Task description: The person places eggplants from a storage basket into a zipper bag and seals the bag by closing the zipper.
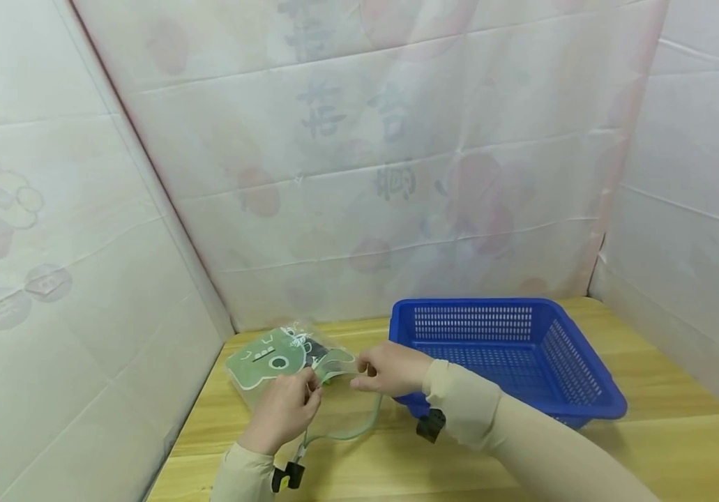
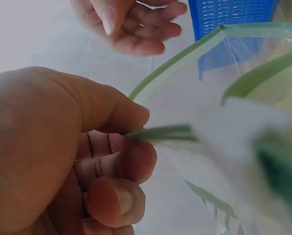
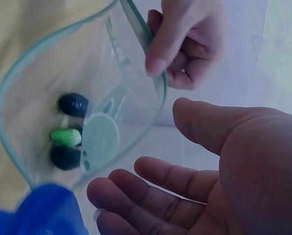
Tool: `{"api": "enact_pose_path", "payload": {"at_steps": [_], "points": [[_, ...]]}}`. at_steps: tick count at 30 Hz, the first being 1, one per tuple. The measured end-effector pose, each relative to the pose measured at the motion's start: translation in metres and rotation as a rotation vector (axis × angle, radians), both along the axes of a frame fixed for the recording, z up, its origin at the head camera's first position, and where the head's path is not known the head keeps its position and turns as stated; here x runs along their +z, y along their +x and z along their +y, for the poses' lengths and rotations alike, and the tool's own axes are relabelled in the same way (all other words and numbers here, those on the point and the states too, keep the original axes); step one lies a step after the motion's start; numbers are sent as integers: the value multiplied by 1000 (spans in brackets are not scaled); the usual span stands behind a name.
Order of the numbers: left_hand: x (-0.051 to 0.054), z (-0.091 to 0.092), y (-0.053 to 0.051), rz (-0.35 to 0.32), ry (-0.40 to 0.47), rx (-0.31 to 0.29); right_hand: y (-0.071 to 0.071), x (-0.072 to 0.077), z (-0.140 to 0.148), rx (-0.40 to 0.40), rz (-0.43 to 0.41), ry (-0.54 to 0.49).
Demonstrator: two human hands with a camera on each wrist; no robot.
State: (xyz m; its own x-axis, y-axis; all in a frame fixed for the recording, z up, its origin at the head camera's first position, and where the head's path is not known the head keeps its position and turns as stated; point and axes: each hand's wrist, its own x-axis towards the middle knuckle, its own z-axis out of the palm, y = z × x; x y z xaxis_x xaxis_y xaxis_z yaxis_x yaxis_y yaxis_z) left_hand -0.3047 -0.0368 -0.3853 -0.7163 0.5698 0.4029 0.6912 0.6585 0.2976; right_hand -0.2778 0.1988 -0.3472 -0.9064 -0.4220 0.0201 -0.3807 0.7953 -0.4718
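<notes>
A clear zip bag [image 1: 265,359] with a green cartoon print lies on the table, its mouth spread wide. My left hand [image 1: 284,411] pinches the green zip rim [image 2: 160,132] between thumb and forefinger. Through the mouth, two dark rounded pieces [image 3: 73,105] and a small bright green piece [image 3: 66,137] show inside the bag; their kind is unclear. My right hand [image 1: 393,369] hovers beside the opening near the blue basket, fingers loosely bent and holding nothing. A gap separates it from the rim [image 3: 158,93] in the right wrist view.
A blue plastic basket [image 1: 585,335] with slotted walls stands on the wooden table [image 1: 359,467], right of the bag. Printed white sheets [image 1: 334,209] hang behind and at both sides. Each wrist carries a small black camera [image 1: 431,425].
</notes>
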Motion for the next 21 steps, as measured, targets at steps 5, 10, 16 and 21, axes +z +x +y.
{"api": "enact_pose_path", "payload": {"at_steps": [5, 10, 16, 21], "points": [[0, -2, 0, 20, -1, 0, 0, 8, 14, -30, 24, 25], [1, -4, 0, 32, -7, 1, -1, 15, 28, -67, 19, 22], [0, -7, 1, 33, -32, 7, -1, 22, 46, -110, 9, 32], [-2, -8, 2, 40, -36, 9, -2, 28, 63, -126, -5, 40]]}}
